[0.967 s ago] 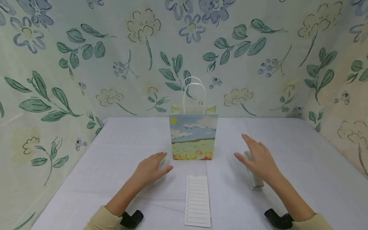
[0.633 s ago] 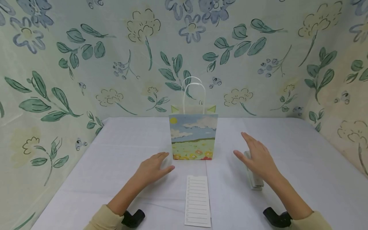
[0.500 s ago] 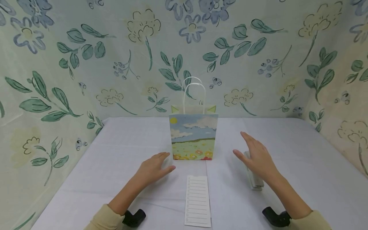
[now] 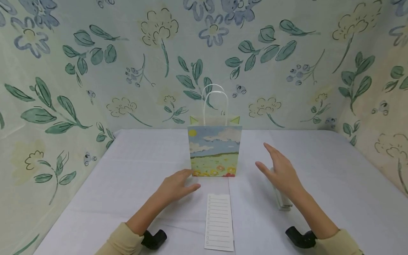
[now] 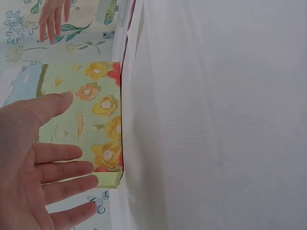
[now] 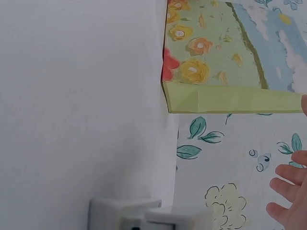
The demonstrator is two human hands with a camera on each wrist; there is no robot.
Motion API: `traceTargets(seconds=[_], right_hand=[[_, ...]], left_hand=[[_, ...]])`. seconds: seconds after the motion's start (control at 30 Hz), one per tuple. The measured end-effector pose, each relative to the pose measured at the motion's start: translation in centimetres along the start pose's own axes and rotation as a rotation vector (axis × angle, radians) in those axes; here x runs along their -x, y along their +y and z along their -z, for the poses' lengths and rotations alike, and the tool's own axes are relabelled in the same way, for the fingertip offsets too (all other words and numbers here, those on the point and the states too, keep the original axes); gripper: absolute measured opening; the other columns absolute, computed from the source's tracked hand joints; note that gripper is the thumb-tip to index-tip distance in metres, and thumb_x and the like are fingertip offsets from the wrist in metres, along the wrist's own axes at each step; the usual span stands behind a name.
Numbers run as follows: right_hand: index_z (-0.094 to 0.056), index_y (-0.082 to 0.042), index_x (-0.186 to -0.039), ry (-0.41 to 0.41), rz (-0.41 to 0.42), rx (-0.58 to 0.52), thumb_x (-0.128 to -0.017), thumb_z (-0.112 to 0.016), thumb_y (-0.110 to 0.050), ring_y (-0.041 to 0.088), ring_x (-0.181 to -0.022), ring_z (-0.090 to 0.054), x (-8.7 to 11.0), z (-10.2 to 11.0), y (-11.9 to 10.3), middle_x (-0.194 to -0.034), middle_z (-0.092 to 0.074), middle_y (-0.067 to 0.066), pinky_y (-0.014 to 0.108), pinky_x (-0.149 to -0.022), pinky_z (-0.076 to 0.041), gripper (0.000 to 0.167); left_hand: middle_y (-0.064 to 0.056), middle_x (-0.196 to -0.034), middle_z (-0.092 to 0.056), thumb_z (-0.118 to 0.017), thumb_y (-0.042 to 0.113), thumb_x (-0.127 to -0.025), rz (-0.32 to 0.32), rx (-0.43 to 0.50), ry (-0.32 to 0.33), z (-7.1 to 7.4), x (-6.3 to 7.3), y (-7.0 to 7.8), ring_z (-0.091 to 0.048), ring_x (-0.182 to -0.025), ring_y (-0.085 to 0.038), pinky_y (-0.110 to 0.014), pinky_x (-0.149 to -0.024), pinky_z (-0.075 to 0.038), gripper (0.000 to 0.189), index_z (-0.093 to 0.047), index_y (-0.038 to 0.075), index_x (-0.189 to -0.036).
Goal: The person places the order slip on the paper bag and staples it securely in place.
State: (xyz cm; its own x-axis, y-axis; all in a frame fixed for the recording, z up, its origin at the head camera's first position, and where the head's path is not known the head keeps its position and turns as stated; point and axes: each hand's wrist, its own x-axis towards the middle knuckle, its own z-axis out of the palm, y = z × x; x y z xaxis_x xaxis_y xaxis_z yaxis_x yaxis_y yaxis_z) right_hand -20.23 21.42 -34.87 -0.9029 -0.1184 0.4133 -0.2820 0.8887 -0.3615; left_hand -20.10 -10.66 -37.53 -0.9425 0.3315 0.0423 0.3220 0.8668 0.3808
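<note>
A paper gift bag (image 4: 214, 151) printed with sky, meadow and flowers stands upright at the middle of the table, its white handles raised. My left hand (image 4: 178, 185) is at the bag's lower left, its fingers extended and thumb apart, holding nothing; whether the fingertips touch the bag I cannot tell. To the bag's right, my right hand (image 4: 282, 171) hovers with fingers straight and thumb spread, apart from the bag. Partly hidden beneath it lies a slim, pale, blocky object (image 4: 283, 201), blurred in the right wrist view. Between the forearms lies a lined checklist notepad (image 4: 219, 222).
A white cloth covers the table (image 4: 143, 148). Floral fabric (image 4: 134, 63) hangs behind and on both sides. Black curved wrist mounts (image 4: 155, 239) sit at both cuffs.
Both hands have moved inward and slightly forward, nearer the bag. The left fingertips now reach its lower left corner. Bag, notepad and pale object stay put.
</note>
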Motion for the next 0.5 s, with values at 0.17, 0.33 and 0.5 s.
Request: traceTargets(seconds=[0.17, 0.33, 0.5], right_hand=[[-0.024, -0.004, -0.142, 0.000, -0.013, -0.031, -0.089, -0.050, -0.048, 0.041, -0.128, -0.034, -0.1, -0.2, -0.3, -0.142, -0.034, 0.023, 0.058, -0.100, -0.031, 0.074], [-0.025, -0.004, -0.142, 0.004, -0.024, -0.046, -0.089, -0.050, -0.047, 0.041, -0.129, -0.033, -0.2, -0.3, -0.6, -0.143, -0.033, 0.022, 0.057, -0.100, -0.031, 0.073], [-0.023, -0.005, -0.143, -0.028, -0.047, -0.067, -0.090, -0.048, -0.047, 0.040, -0.130, -0.031, -0.2, -0.1, -0.9, -0.144, -0.032, 0.022, 0.057, -0.102, -0.029, 0.072]], left_hand=[[-0.011, -0.131, -0.052, -0.056, 0.048, -0.085, -0.020, 0.022, -0.024, 0.0, -0.1, 0.6, -0.048, -0.122, -0.027, -0.045, -0.095, -0.042, 0.056, -0.051, 0.010, -0.127], [-0.011, -0.132, -0.051, -0.057, 0.047, -0.085, -0.016, 0.037, -0.051, -0.2, -0.2, 0.9, -0.047, -0.124, -0.027, -0.047, -0.096, -0.041, 0.057, -0.050, 0.010, -0.128], [-0.011, -0.134, -0.050, -0.058, 0.047, -0.084, -0.024, 0.052, -0.078, -0.4, -0.2, 1.2, -0.045, -0.125, -0.028, -0.048, -0.098, -0.040, 0.059, -0.049, 0.010, -0.130]])
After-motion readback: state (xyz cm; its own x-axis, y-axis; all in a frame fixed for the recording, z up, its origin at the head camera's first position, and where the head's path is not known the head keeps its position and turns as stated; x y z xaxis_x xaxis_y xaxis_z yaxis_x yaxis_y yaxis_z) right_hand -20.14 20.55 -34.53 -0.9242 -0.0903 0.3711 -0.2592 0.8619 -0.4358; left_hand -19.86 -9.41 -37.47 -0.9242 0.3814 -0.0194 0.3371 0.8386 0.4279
